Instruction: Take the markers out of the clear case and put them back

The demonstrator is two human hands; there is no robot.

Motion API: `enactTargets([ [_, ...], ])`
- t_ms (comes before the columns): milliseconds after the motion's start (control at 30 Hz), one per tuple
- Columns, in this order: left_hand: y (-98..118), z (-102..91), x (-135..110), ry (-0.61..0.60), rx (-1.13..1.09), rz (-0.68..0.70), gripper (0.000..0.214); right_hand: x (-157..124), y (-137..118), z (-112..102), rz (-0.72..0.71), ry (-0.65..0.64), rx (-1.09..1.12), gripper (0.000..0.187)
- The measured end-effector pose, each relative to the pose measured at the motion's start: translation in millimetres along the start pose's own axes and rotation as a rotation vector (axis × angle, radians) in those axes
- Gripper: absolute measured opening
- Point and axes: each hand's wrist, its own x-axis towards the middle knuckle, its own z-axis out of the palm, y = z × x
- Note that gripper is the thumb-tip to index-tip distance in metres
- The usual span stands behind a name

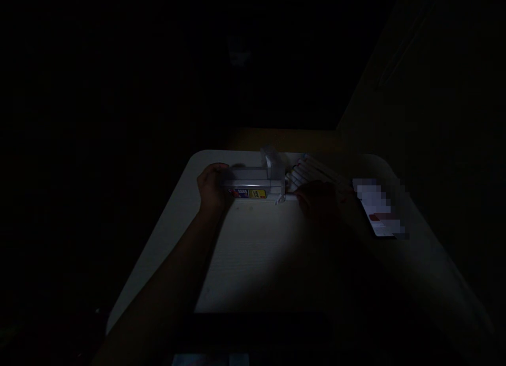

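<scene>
The left hand (212,188) grips the clear plastic case (249,183) on the white table (249,239), while the right hand (321,198), its grip too shadowed to tell, could blindly knock the nearby markers (304,172) rolling.

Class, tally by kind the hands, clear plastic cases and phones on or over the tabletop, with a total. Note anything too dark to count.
Left hand: 1
Right hand: 1
Clear plastic case: 1
Phone: 1
Total: 4
Pen-like sticks: too dark to count, excluded
</scene>
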Motion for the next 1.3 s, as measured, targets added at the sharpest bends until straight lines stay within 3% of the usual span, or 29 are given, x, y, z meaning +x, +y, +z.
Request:
enactTargets([
  [233,-4,-1.2,1,-0.009,-0.052,0.012,0.018,7,-9,6,-0.017,-0.012,0.038,0.031],
  [533,-4,-2.2,1,-0.022,-0.085,-0.015,0.017,-7,13,-5,0.015,0.004,0.030,0.035],
  [667,-3,-1.1,1,-0.019,-0.083,-0.012,0.016,-2,3,1,-0.062,0.010,0.030,0.034],
  [833,-12,-4.3,5,-0.038,-0.103,0.003,0.017,6,-3,6,-0.062,0.001,0.019,0.033],
  [967,-15,-6.5,6,-0.039,-0.103,0.012,0.016,1,17,-1,-0.029,-0.008,-0.030,0.031],
  [1167,-14,-9.4,5,-0.038,-0.105,0.015,0.018,-8,56,-11,0.082,0.070,-0.092,0.033],
  [1300,-16,-11.6,7,-0.022,-0.082,0.022,0.019,-11,69,-11,0.169,0.140,-0.117,0.033],
])
